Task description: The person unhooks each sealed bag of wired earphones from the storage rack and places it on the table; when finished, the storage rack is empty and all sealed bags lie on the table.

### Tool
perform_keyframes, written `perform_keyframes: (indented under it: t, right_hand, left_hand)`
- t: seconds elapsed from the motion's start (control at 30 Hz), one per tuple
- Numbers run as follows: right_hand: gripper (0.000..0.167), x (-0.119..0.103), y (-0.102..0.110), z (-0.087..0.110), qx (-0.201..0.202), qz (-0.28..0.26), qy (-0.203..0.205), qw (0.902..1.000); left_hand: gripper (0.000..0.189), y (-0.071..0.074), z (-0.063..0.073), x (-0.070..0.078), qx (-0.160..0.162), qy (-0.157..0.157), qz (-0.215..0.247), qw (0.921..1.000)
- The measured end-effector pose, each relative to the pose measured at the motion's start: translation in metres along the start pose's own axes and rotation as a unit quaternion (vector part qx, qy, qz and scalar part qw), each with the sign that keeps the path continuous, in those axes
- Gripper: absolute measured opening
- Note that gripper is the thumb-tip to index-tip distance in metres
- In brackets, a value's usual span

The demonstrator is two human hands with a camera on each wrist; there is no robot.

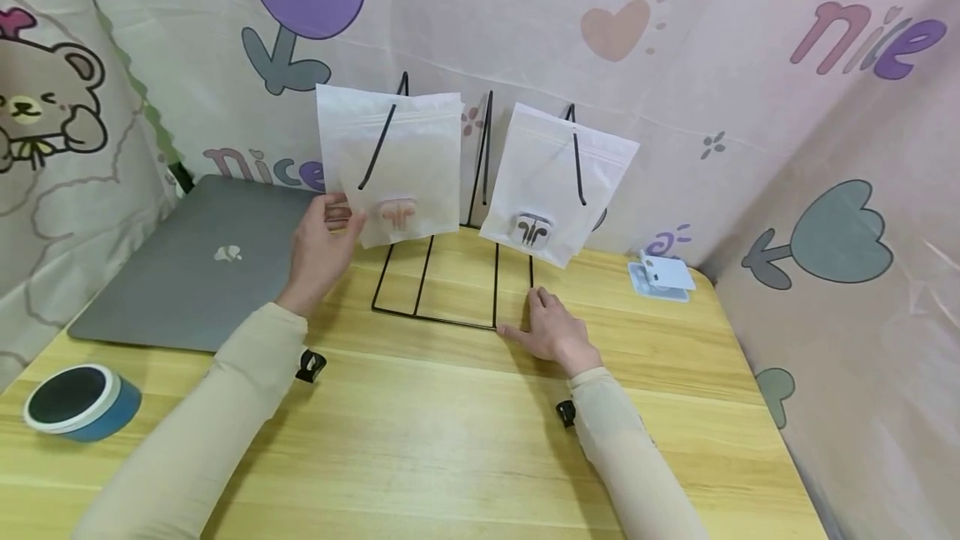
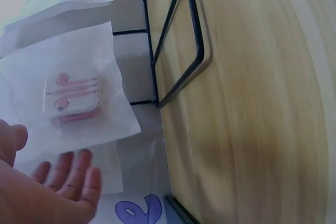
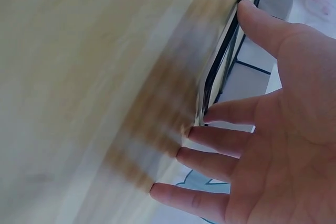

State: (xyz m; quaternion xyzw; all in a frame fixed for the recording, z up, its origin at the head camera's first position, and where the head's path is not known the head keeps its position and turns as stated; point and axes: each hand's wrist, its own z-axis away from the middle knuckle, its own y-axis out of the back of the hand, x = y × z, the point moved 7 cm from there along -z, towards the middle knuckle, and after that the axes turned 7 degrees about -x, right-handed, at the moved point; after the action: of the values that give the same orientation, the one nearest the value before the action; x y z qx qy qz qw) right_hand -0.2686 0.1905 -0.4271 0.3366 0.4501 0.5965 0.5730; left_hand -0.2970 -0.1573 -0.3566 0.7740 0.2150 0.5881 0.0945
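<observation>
A black wire rack (image 1: 456,322) stands on the table, with a white translucent pouch hung on each of two hooks. The left pouch (image 1: 390,157) holds pink earphones (image 2: 73,93) in a clear case; the right pouch (image 1: 555,173) holds dark earphones (image 1: 532,230). My left hand (image 1: 324,248) is beside the left pouch's lower left edge, fingers loosely bent, with a gap between thumb and fingers. At the rack's front right corner is my right hand (image 1: 553,330). Its thumb tip touches the wire, and its spread, straight fingers reach down to the table in the right wrist view.
A grey laptop (image 1: 187,265) lies closed at the left. Nearer me stands a round blue tub (image 1: 112,411) with a dark top. Small white and clear plastic pieces (image 1: 663,276) lie at the back right. Printed cloth (image 1: 510,15) hangs right behind the rack.
</observation>
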Motion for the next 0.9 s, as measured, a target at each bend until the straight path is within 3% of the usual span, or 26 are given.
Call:
perform_keyframes:
  t: [0.17, 0.47, 0.7, 0.9]
  right_hand:
    - [0.099, 0.000, -0.001, 0.001, -0.003, 0.001, 0.002, 1.0000]
    - [0.098, 0.002, -0.001, 0.000, 0.001, -0.003, 0.003, 1.0000]
    - [0.098, 0.000, -0.001, -0.002, 0.004, -0.001, 0.004, 1.0000]
    - [0.099, 0.002, -0.002, 0.000, 0.000, 0.003, 0.003, 1.0000]
  left_hand:
    - [0.038, 0.000, -0.006, 0.009, 0.014, -0.018, 0.045, 0.9987]
    - [0.034, 0.007, -0.014, 0.036, 0.029, -0.047, 0.013, 0.9984]
    - [0.033, 0.019, 0.002, 0.040, 0.047, -0.024, 0.025, 0.9983]
    - [0.034, 0.028, 0.024, 0.044, 0.031, -0.039, 0.020, 0.9986]
